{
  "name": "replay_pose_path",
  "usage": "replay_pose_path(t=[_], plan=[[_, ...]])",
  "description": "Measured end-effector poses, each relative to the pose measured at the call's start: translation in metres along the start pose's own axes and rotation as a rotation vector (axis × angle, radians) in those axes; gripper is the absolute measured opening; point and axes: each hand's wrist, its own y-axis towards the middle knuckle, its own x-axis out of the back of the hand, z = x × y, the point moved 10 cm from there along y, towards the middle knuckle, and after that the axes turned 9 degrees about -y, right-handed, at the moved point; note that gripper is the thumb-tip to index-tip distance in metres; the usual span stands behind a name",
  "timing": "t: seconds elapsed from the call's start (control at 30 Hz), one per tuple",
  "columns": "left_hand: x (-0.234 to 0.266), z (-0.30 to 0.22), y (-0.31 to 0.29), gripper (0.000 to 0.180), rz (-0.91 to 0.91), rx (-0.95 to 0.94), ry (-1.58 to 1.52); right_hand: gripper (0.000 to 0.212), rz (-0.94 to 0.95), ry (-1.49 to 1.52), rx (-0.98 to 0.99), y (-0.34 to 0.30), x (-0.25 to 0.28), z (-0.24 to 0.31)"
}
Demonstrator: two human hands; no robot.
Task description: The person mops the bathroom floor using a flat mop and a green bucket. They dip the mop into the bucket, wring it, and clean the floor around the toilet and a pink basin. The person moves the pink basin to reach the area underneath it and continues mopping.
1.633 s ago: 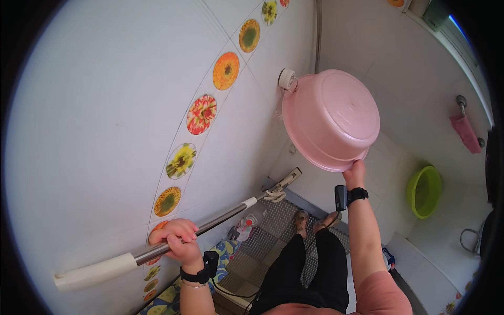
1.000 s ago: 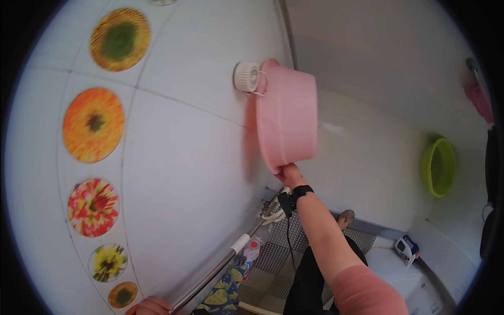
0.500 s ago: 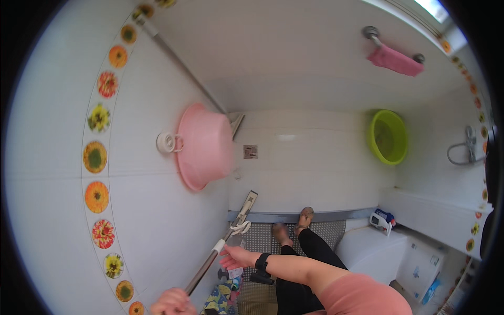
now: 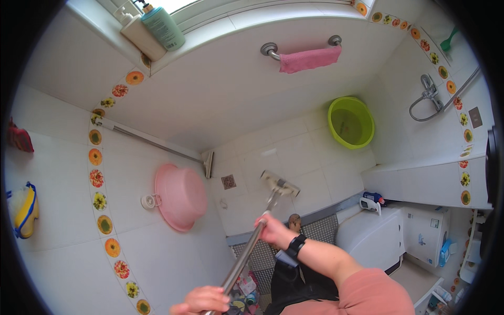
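Observation:
A mop with a long metal pole (image 4: 243, 261) and a flat cream head (image 4: 281, 182) slants up from the lower left. Its head rests on the white tiled floor. My right hand (image 4: 271, 230), with a black band on the wrist, is wrapped round the pole below the head. Near the pole's other end, at the lower edge, my left hand (image 4: 203, 299) is closed on it, partly cut off by the picture. One of my feet (image 4: 295, 222) shows at the grey mat.
A pink basin (image 4: 181, 198) hangs on the left wall. Behind it leans a second pole tool (image 4: 157, 140). A green tub (image 4: 350, 122) holding water stands at the right back. The drain (image 4: 228, 182) lies left; a raised sill (image 4: 315, 219) edges the floor. A white box-like unit (image 4: 370, 239) stands right.
My right hand has closed on the pole, having been open beside it. The mop head has moved forward and right onto the tiles. The view has shifted, with the window ledge now showing.

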Motion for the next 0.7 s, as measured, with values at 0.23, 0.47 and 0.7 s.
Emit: replay_pose_path(t=[0.23, 0.47, 0.7], plan=[[-0.063, 0.121, 0.018, 0.017, 0.316, 0.22, 0.095, 0.025, -0.203, -0.064, 0.458, -0.002, 0.049, 0.236], [-0.082, 0.241, 0.032, 0.025, 0.191, 0.434, -0.248, 0.006, -0.32, -0.186, 0.484, 0.023, 0.031, 0.309], [-0.02, 0.227, 0.017, 0.007, 0.118, 0.454, -0.175, 0.007, -0.497, -0.394, 0.364, 0.055, 0.036, 0.269]])
